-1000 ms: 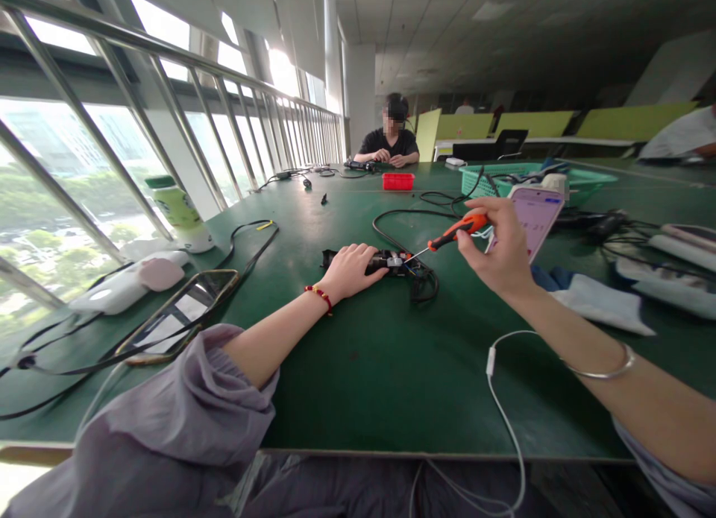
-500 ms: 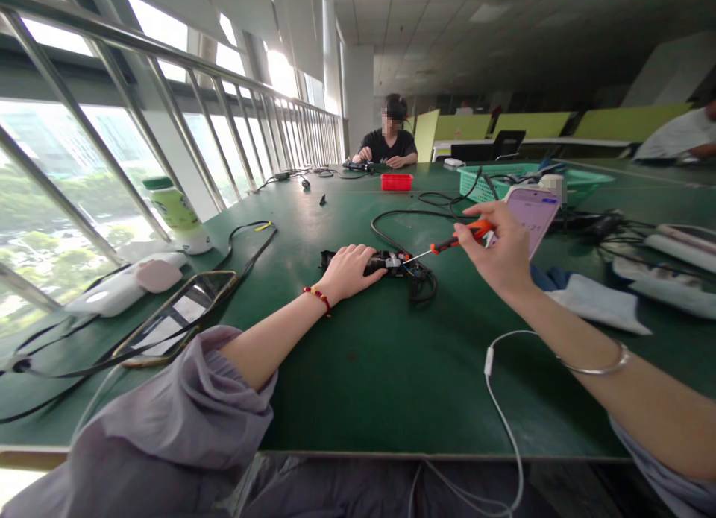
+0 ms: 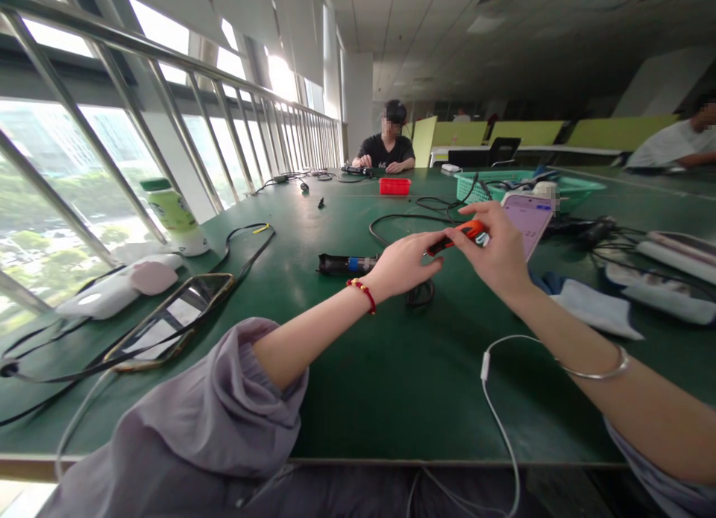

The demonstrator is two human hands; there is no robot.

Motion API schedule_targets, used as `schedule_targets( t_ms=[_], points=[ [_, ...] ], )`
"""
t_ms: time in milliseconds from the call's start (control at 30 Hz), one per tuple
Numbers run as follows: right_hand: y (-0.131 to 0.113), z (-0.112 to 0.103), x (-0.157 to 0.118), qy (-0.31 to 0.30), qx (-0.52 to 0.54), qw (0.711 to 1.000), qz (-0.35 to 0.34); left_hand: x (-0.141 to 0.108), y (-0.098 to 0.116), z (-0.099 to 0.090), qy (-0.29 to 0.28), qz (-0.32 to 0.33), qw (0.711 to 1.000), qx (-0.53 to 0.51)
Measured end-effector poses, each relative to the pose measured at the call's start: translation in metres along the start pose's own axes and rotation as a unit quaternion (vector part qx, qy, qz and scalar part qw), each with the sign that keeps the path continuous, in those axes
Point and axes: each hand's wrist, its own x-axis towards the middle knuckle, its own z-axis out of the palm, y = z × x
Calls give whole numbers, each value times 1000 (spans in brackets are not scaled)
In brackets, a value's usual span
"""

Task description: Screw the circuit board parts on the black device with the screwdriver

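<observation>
My right hand (image 3: 489, 242) is closed round the orange-and-black handle of a screwdriver (image 3: 467, 233), held above the table. My left hand (image 3: 406, 261), with a red beaded bracelet at the wrist, meets the front end of that handle, its fingers on top and the thumb below. The screwdriver's shaft is hidden by the left hand. Under and beyond this hand lies a black tube-shaped device (image 3: 338, 264) with a blue band; its right end is covered. A black cable (image 3: 419, 294) curls on the table just right of the device.
A phone (image 3: 529, 220) stands propped behind my right hand, before a green basket (image 3: 582, 194) of cables. Another phone (image 3: 171, 320), a white device (image 3: 120, 287) and a green bottle (image 3: 173, 216) are at left. A red tray (image 3: 394, 186) sits farther off, near a seated person (image 3: 385, 149).
My left hand has left the black device's body and moved right to the screwdriver. The device's blue band now shows. My right hand keeps the screwdriver in almost the same place.
</observation>
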Motion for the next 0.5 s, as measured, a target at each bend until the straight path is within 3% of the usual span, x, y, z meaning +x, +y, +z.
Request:
schedule_targets(
  t_ms=[133, 200, 300, 333, 433, 500],
  points=[
    [-1, -11, 12, -79, -23, 997, -12, -2, -1, 1, 34, -22, 999, -24],
    [10, -24, 24, -79, -58, 995, -14, -4, -2, 0, 60, -38, 997, -39],
    [50, -44, 39, 24, -234, 972, -2, -5, -5, -3, 83, -54, 993, -67],
    [66, -50, 41, 31, -271, 962, 18, -6, -6, -4, 88, -59, 992, -71],
    [108, -56, 36, -15, -292, 955, 52, -7, -7, -7, 100, -71, 990, -73],
    [123, -55, 29, -40, -285, 956, 52, -7, -7, -9, 105, -74, 989, -72]
  ],
)
